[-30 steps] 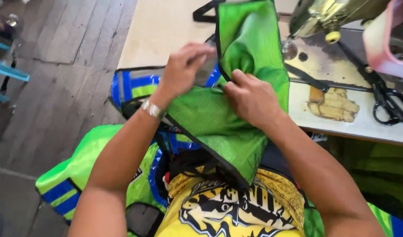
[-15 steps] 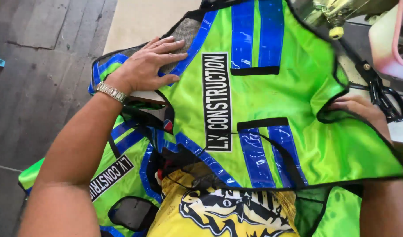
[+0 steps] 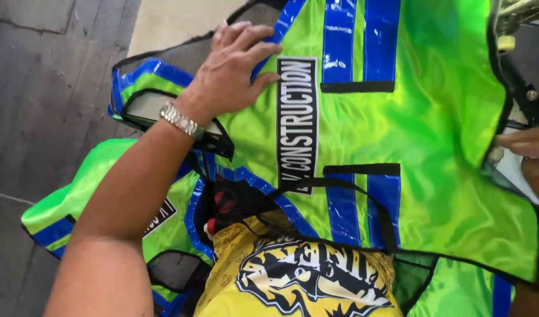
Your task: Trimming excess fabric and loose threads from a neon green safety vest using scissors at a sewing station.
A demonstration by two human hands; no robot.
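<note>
A bright green safety vest (image 3: pixel 433 117) with blue reflective stripes, black trim and a black label panel lies spread over the table in front of me. My left hand (image 3: pixel 231 73), with a metal watch at the wrist, lies flat on the vest's left part with fingers spread. My right hand (image 3: pixel 530 155) is at the right edge of the view and grips the vest's right edge; only part of it shows.
More green and blue vests (image 3: pixel 99 199) hang in a heap at my lap on the left. The light tabletop (image 3: pixel 169 23) shows at the top left, beside a dark wooden floor (image 3: pixel 40 88). Part of a sewing machine (image 3: pixel 521 17) is at the top right.
The folded vest has been opened and spread flat across the table. My left hand moved onto its left part and my right hand went out to its right edge.
</note>
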